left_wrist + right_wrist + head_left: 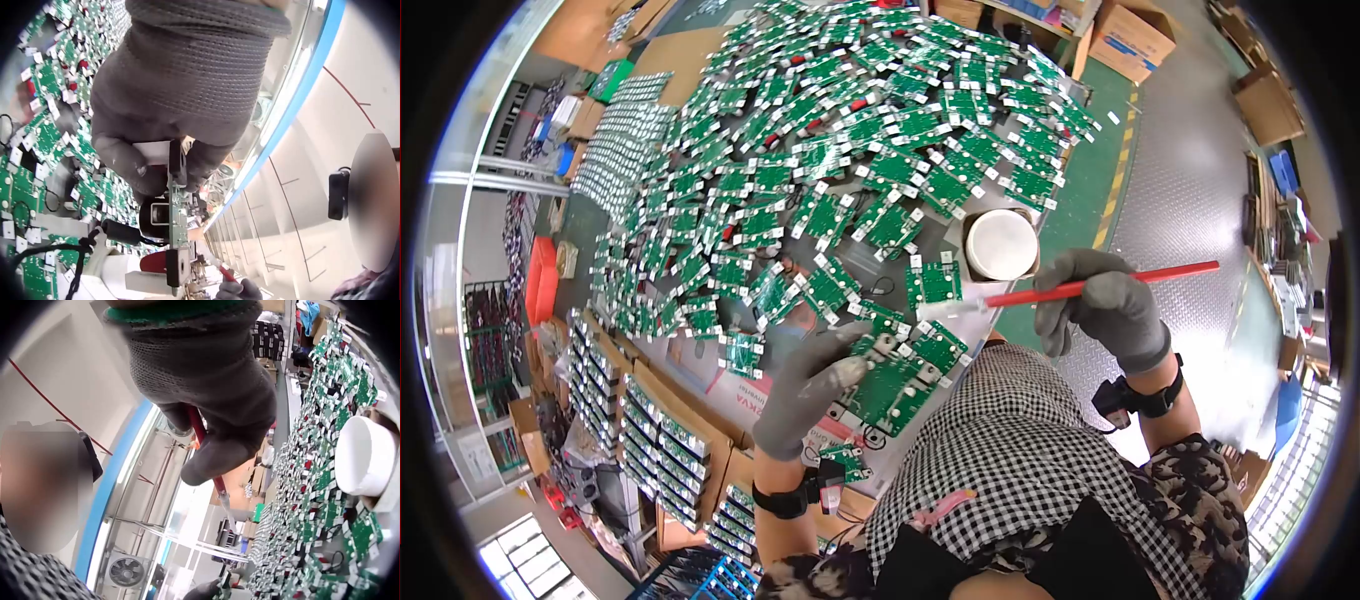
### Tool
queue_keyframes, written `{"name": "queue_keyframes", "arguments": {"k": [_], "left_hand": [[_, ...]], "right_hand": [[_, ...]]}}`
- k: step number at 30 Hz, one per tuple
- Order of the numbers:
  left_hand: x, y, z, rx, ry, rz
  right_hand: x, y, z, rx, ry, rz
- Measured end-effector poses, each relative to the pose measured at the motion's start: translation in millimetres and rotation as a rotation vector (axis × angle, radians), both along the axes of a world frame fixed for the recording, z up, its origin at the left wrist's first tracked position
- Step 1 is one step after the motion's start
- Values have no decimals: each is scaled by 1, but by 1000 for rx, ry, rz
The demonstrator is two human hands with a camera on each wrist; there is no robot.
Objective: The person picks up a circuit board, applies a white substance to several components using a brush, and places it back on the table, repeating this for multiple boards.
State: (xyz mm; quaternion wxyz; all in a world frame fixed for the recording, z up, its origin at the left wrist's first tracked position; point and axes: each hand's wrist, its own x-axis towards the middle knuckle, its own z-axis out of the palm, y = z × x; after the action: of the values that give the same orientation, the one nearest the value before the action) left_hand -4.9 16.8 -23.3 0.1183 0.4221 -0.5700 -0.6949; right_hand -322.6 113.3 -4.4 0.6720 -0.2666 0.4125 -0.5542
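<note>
The left hand, in a grey glove, grips the edge of a green circuit board held above the table's near edge. The left wrist view shows this board edge-on between thumb and fingers of the left hand, with black and red parts on its side. Pinched in the gloved right hand is a red-handled brush, its pale tip over the boards near the held one. In the right wrist view the right hand holds the brush with its tip pointing away.
Many green boards cover the table. A round white container stands at the table's right edge beside the right hand. Racks of boards stand at the lower left. A red bin is at the left, and a cardboard box at the upper right.
</note>
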Motion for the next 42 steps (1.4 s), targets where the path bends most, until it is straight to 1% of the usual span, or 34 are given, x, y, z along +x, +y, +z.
{"name": "queue_keyframes", "arguments": {"k": [1, 3, 4, 5, 7, 8, 9, 12, 14, 15, 19, 21, 22, 24, 27, 29, 31, 33, 34, 35, 37, 38, 41, 42], "left_hand": [[-4, -1, 8, -4, -3, 15], [-10, -3, 23, 74, -85, -138], [-7, -6, 19, 22, -121, -206], [-4, -5, 16, 20, -122, -200], [0, -3, 10, -142, -106, -247], [0, 0, 11, -81, -44, -209], [1, 1, 12, -79, -45, -204], [3, 0, 15, -109, -23, -240], [1, -3, 23, -52, -82, -315], [2, -2, 23, -52, -82, -314], [4, 1, 21, 9, -38, -257], [2, 1, 24, 24, -33, -244], [1, 0, 25, 35, -45, -259], [0, 0, 25, 46, -56, -273], [4, 1, 21, 22, -79, -274], [9, 1, 16, -2, -31, -210], [9, -3, 20, -2, -29, -202], [8, -4, 23, -6, -25, -196], [7, -4, 23, -15, -15, -176], [6, -3, 24, -24, -6, -155], [7, -5, 27, 8, -18, -157], [7, -5, 28, 39, -30, -156], [11, -1, 27, 16, -34, -114], [13, -1, 26, 15, -33, -112]], "right_hand": [[3, -2, 1, -20, 44, 52], [9, -5, 4, -60, 136, 148], [13, -9, 11, -21, 191, 175], [15, -10, 13, -25, 191, 181], [17, -11, 18, -47, 328, 231], [18, -13, 25, -13, 320, 236], [20, -13, 23, -12, 319, 241], [29, -15, 21, -400, 610, 261], [29, -20, 24, -425, 654, 294], [29, -22, 26, -451, 698, 329], [30, -20, 28, -438, 681, 296], [37, -22, 30, -515, 616, 302], [37, -22, 31, -514, 615, 302], [35, -26, 31, -439, 680, 351], [26, -26, 23, -449, 657, 323], [23, -21, 23, -451, 668, 330], [22, -18, 27, -446, 680, 333], [26, -20, 36, -507, 576, 468], [28, -19, 35, -490, 564, 484], [29, -19, 35, -490, 564, 483], [29, -20, 33, -404, 585, 508], [28, -21, 31, -404, 586, 509], [24, -19, 28, -438, 618, 489], [22, -19, 30, -430, 666, 473]]}}
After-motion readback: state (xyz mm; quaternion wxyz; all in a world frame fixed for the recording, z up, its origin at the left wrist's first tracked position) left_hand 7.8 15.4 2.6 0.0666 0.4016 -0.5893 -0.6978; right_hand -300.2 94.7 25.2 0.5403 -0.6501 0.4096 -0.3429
